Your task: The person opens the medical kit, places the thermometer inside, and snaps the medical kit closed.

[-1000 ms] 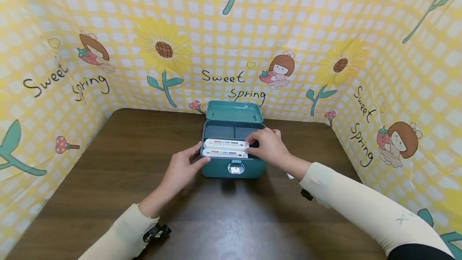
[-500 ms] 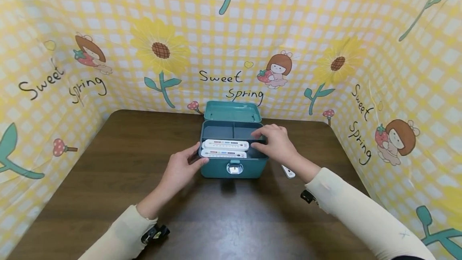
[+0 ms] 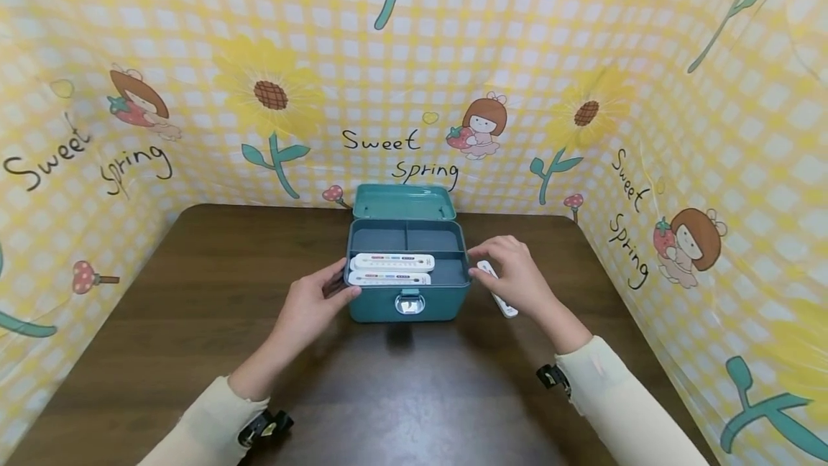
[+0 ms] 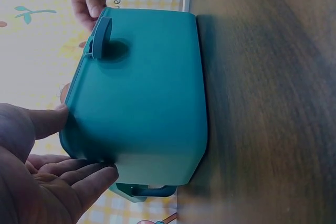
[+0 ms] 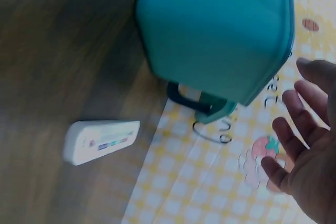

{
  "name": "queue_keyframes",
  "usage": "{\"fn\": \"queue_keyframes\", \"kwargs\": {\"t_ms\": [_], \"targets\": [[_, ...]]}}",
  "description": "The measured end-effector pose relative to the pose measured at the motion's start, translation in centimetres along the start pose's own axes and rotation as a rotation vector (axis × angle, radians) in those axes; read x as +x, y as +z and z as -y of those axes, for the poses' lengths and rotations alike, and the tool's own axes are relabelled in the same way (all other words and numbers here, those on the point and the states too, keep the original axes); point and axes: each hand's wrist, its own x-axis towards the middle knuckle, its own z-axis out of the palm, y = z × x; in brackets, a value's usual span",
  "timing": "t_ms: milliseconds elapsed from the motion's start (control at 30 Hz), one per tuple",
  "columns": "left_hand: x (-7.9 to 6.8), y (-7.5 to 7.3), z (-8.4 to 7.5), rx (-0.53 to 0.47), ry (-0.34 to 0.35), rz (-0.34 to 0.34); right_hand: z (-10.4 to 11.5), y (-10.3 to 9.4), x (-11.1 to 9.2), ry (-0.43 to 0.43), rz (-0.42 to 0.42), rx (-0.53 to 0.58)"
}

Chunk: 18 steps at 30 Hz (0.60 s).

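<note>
The left grip (image 3: 313, 308) holds the teal box (image 3: 377, 305) by a corner; the right grip (image 3: 515, 275) is spread beside it.

1. The left forearm (image 3: 200, 426) comes in from the lower left, slanting forward and inward, covered by a pale sleeve up to a bare wrist (image 3: 251, 380).
2. The left hand (image 3: 317, 302) lies ahead of it, its thumb (image 4: 50, 121) stretched out well apart from the fingers (image 4: 97, 186).
3. Those fingers lie close together and are nearly straight; the palm faces the left wrist camera.
4. The right forearm (image 3: 624, 405) comes from the lower right, also in a pale sleeve, and angles inward.
5. The right hand (image 3: 517, 279) holds nothing. In the right wrist view its digits (image 5: 298, 114) are spread and slightly bent, the palm partly in sight.
6. The two hands are well apart.
</note>
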Motion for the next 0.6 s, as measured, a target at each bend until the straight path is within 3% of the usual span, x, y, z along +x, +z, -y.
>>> {"fn": "queue_keyframes", "kwargs": {"t_ms": [333, 600], "targets": [[0.0, 0.1, 0.2, -0.021, -0.011, 0.001, -2.4, -0.3, -3.2, 0.076, -0.068, 0.006], [-0.1, 0.2, 0.3, -0.024, -0.005, 0.003, -5.1, -0.1, -5.5, 0.209, -0.041, 0.023]]}}
